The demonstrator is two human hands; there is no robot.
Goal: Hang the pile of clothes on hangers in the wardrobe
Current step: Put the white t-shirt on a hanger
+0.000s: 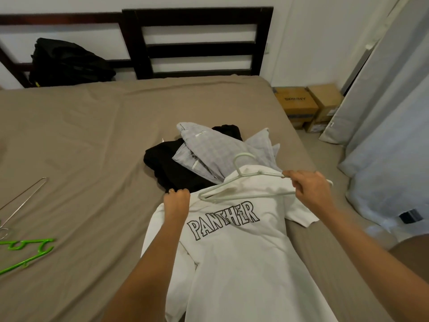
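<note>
head | right fingers (296,183) pinch hanger (262,174) | left fingers (178,193) grip shirt (232,263) (white)

The single head view looks forward and down from the near edge of the bed (92,135), close over it, facing the headboard (197,47) at the far edge.

Both bare forearms reach forward from the lower edge of the view over the bed (92,135). The left hand (177,201) is knuckles up, its fingers curled and bunching the shoulder of the white T-shirt (232,263). The right hand (311,190), nearer the bed's right edge, curls its fingers round one arm of the pale hanger (240,175).
</note>
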